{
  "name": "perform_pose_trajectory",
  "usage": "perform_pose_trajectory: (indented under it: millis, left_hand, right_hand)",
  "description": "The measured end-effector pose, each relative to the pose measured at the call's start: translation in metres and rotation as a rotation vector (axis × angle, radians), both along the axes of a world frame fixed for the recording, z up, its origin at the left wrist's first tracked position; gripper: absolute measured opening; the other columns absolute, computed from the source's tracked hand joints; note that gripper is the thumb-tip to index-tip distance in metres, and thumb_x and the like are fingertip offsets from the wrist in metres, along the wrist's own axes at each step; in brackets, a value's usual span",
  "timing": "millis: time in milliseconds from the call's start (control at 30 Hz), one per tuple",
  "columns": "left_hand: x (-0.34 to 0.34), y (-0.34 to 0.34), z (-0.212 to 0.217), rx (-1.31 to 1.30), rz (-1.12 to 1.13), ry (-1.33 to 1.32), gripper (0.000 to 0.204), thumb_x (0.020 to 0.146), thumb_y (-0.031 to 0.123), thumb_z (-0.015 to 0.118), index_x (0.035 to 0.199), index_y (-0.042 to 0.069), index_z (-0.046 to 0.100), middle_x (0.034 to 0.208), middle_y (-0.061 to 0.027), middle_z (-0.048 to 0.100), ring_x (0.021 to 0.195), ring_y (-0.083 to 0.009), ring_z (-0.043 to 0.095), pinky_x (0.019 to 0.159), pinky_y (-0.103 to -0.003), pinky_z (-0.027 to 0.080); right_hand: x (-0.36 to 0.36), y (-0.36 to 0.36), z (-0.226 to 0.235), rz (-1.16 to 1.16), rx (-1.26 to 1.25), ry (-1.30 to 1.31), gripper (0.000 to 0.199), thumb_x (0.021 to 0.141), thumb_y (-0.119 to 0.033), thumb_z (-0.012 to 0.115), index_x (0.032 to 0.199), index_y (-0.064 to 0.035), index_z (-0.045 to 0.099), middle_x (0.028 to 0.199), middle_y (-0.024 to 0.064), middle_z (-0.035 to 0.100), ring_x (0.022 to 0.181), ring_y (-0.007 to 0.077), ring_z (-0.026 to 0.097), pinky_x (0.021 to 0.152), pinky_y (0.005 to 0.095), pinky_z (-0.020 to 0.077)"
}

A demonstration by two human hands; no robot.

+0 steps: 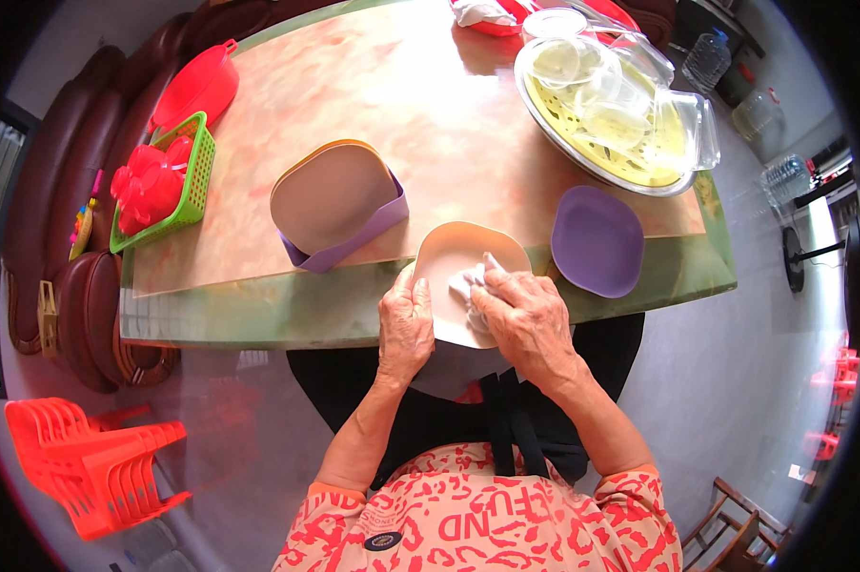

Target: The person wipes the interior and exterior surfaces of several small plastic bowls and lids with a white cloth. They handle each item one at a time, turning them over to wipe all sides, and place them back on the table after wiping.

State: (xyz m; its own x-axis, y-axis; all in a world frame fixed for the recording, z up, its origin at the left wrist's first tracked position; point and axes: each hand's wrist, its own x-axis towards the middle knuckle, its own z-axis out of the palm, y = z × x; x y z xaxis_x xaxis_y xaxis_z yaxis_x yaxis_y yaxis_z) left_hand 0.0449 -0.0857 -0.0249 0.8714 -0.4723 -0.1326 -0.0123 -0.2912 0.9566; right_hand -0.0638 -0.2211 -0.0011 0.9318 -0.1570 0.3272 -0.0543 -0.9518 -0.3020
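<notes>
My left hand (407,322) grips the left rim of a cream-coloured, rounded-square plate (455,250), held tilted over the table's near edge. Bunched in my right hand (532,319) is a white cloth (467,282), pressed against the plate's inner face. A purple plate (597,240) of the same shape lies to the right of my right hand. Left of the cream plate stands a purple holder (352,238) with several plates in it, a beige plate (330,195) foremost. What lies under my right palm is hidden.
A large metal basin (582,164) with a yellow strainer and clear plastic containers stands at the far right. Along the left edge sit a green basket (197,181) of red cups and a red basin (198,88). Stacked red chairs (96,458) stand on the floor at left.
</notes>
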Motion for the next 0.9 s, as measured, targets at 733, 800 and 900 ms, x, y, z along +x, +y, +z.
perform_pose_trajectory:
  millis: [733, 800, 900]
  left_hand:
    - [-0.002, 0.001, 0.010, 0.042, -0.015, 0.009, 0.028, 0.099, 0.010, 0.046, 0.122, 0.001, 0.058, 0.064, -0.0106, 0.060, 0.047, -0.0162, 0.056, 0.048, -0.033, 0.046]
    - [0.001, 0.002, 0.010, 0.002, -0.046, 0.054, 0.029, 0.099, 0.011, 0.046, 0.124, 0.002, 0.058, 0.061, -0.0061, 0.056, 0.041, -0.0113, 0.049, 0.041, -0.029, 0.042]
    - [0.003, 0.003, 0.008, -0.043, -0.062, 0.110, 0.029, 0.100, 0.013, 0.045, 0.125, 0.004, 0.057, 0.060, -0.0026, 0.055, 0.038, -0.0088, 0.045, 0.036, -0.026, 0.039]
  right_hand:
    - [0.019, 0.007, -0.010, -0.295, -0.392, 0.052, 0.019, 0.076, -0.016, 0.066, 0.087, -0.0004, 0.065, 0.096, 0.0143, 0.062, 0.079, 0.0265, 0.057, 0.074, 0.0387, 0.0497]
    - [0.031, 0.005, -0.018, -0.349, -0.319, 0.029, 0.021, 0.077, -0.017, 0.067, 0.090, -0.0005, 0.065, 0.098, 0.0145, 0.062, 0.080, 0.0273, 0.058, 0.075, 0.0392, 0.0502]
    - [0.050, 0.007, -0.015, -0.337, -0.106, -0.010, 0.025, 0.079, -0.015, 0.064, 0.100, -0.0010, 0.063, 0.104, 0.0149, 0.061, 0.086, 0.0291, 0.060, 0.079, 0.0404, 0.0506]
